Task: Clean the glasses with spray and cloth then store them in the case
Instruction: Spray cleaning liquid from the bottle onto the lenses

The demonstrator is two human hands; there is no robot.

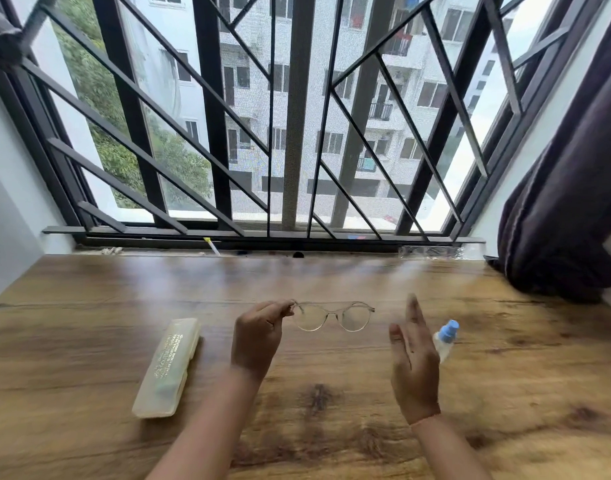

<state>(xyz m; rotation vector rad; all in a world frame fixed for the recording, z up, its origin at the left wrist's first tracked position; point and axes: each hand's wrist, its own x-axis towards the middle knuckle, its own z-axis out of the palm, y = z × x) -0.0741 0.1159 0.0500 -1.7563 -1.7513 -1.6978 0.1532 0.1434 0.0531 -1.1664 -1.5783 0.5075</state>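
A person's left hand [257,341] pinches clear-framed glasses [333,315] by their left corner, holding them lenses-down above a wooden tabletop [89,306]. The right hand [413,362] is raised beside them, fingers [414,311] straight and holding nothing. A small spray bottle [446,336] with a blue cap shows just behind that hand. A closed, pale glasses case [167,367] lies left of the left hand.
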